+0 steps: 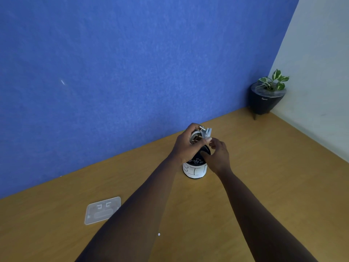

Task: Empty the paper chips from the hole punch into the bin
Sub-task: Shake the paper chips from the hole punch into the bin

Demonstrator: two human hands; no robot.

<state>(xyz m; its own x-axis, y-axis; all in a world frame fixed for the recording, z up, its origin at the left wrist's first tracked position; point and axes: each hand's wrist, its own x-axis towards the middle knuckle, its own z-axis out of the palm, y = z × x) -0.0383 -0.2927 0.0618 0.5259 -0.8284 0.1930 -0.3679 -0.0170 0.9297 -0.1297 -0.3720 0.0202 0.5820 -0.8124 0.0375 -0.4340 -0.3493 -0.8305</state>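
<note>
My left hand grips a small metal hole punch and holds it tilted just above the bin. The bin is a small round container with a white label and a dark inside, standing on the wooden desk. Several white paper chips lie inside it. My right hand is beside the punch, over the right side of the bin's mouth, with its fingertips touching the punch's lower white part. Whether the right hand grips that part I cannot tell. Much of the punch is hidden by my left fingers.
A clear plastic tray cover lies flat on the desk at the near left. One small white chip lies on the desk near my left forearm. A dark potted plant stands in the far right corner against the blue wall.
</note>
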